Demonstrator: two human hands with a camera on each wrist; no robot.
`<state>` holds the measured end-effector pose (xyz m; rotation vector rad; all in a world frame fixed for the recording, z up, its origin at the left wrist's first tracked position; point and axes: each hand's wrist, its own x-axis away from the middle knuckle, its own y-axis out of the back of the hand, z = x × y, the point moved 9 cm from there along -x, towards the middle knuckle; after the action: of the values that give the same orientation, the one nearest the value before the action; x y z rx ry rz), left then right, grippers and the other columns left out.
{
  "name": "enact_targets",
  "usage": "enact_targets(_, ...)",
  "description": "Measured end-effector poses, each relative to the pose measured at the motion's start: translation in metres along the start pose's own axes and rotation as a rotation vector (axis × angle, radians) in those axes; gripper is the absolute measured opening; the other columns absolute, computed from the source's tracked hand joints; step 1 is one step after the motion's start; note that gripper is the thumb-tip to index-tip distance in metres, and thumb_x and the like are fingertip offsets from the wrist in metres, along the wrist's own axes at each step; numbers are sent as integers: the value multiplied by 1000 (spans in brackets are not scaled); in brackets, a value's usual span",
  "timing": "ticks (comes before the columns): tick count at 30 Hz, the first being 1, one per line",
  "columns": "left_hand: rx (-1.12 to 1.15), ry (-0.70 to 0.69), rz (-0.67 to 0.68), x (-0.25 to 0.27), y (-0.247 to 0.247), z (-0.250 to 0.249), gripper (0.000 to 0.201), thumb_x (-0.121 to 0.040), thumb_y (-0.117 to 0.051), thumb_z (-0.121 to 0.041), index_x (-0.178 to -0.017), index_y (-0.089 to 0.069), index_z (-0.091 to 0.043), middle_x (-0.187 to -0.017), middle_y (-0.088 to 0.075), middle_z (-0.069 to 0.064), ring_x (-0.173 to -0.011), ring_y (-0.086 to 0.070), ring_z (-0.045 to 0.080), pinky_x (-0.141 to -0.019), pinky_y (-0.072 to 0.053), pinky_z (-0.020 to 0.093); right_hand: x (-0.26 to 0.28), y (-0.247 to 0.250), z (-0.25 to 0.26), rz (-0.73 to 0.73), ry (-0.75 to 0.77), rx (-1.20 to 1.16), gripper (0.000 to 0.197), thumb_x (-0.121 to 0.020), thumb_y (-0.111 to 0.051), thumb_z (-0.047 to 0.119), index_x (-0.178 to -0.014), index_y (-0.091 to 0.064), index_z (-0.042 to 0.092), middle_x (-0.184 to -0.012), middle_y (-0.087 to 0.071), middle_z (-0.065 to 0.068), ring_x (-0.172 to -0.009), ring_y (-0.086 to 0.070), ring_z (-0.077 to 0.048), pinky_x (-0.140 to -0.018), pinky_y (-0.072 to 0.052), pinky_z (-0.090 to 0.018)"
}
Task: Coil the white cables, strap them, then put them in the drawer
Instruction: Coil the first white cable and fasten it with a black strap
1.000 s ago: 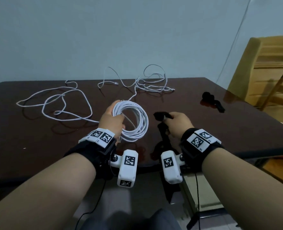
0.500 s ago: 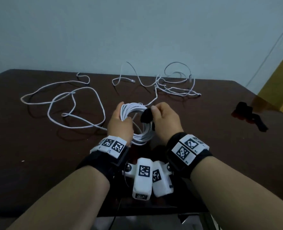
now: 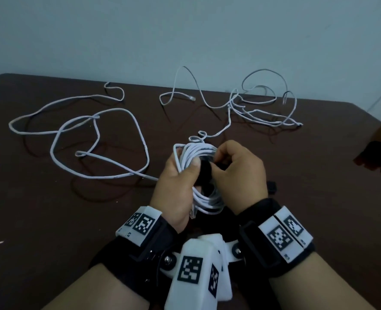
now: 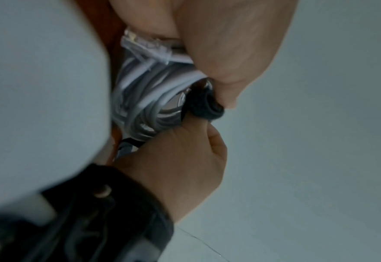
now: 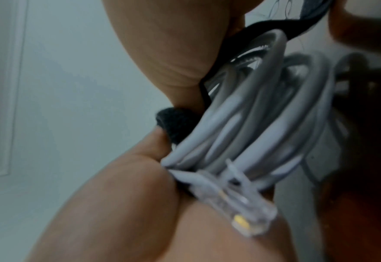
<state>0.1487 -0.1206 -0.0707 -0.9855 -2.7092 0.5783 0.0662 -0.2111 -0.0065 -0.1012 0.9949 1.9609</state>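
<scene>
Between the two hands, the left hand (image 3: 176,186) clamps the upright coil (image 3: 204,173), while the right hand (image 3: 238,173) pinches the black strap (image 3: 204,170) across its near side.

Dim, bluish, flat room light. Head view fairly sharp, wide-angle bending at edges; loose cables (image 3: 100,139) throw soft shadows on dark table (image 3: 51,220). Both wrist views soft, motion-blurred, close foreground out of focus.
</scene>
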Motion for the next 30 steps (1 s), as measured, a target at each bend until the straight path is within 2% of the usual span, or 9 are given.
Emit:
enact_targets(3, -66, -33, 75, 0, -6, -4, 49, -79, -64, -26, -123, -54, -7, -110, -68, 18, -103, -66, 30, -86, -54, 44, -2, -3, 3, 28, 30, 38, 18, -72, -65, 15, -68, -49, 22, -64, -49, 8, -61, -48, -15, -60, -40, -28)
enact_targets(7, -82, -1, 86, 0, -4, -2, 39, -80, -68, 1, -118, -57, -6, -100, -71, 16, -87, -70, 26, -69, -57, 33, -2, -7, 0, 82, 27, -29, 21, -68, -63, 6, -74, -52, 23, -62, -49, 11, -58, -47, -9, -60, -44, -27)
enact_targets(11, -162, 31, -16, -4, 9, -1, 24, -84, -55, 7, -106, -60, 3, -83, -63, 19, -67, -57, 27, -52, -46, 28, -3, -4, -9, 109, 13, -218, 30, -70, -75, 13, -82, -55, 32, -70, -60, 9, -65, -55, -1, -62, -43, -7)
enact_targets(14, -171, 43, -93, -6, 16, 0, 17, -83, -55, 5, -96, -62, -3, -75, -62, 14, -58, -56, 22, -50, -44, 27, -1, -2, -10, 130, 40, -255, 35, -72, -74, 11, -83, -54, 38, -83, -63, 8, -75, -58, -5, -73, -47, -17)
enact_targets(18, -126, 18, -108, -5, 16, -5, 23, -82, -52, 10, -91, -60, -9, -65, -61, 5, -48, -58, 12, -43, -44, 21, 0, 7, -16, 34, -9, -406, 14, -75, -72, 30, -76, -58, 32, -75, -60, 9, -65, -54, -7, -64, -48, -23)
enact_targets(21, -71, 25, -85, -5, 13, -7, 25, -83, -49, 13, -93, -58, -8, -68, -59, 8, -48, -58, 15, -43, -44, 21, -4, 18, -36, -102, -142, -440, 19, -83, -50, 43, -74, -57, 27, -70, -58, 9, -64, -50, -5, -64, -44, -28)
enact_targets(24, -1, 28, -59, -4, 10, -10, 26, -84, -47, 15, -92, -58, -6, -64, -60, 8, -47, -60, 17, -41, -43, 20, -8, 18, -61, -140, -321, -490, 19, -85, -45, 34, -73, -57, 27, -72, -59, 8, -66, -49, -11, -67, -42, -35)
enact_targets(26, 49, 31, -34, -3, 8, -12, 27, -83, -47, 16, -95, -59, -4, -67, -61, 12, -48, -60, 19, -41, -44, 21, -10, 6, -72, -61, -446, -641, 18, -87, -45, 21, -74, -59, 23, -69, -59, 2, -63, -50, -16, -60, -42, -33)
enact_targets(30, 117, 49, 38, -2, 4, -15, 25, -80, -50, 16, -96, -59, -1, -67, -61, 14, -50, -61, 21, -44, -46, 23, 4, -24, -62, 326, -568, -811, 20, -86, -48, -6, -90, -64, 4, -67, -65, -14, -61, -54, -26, -55, -45, -28)
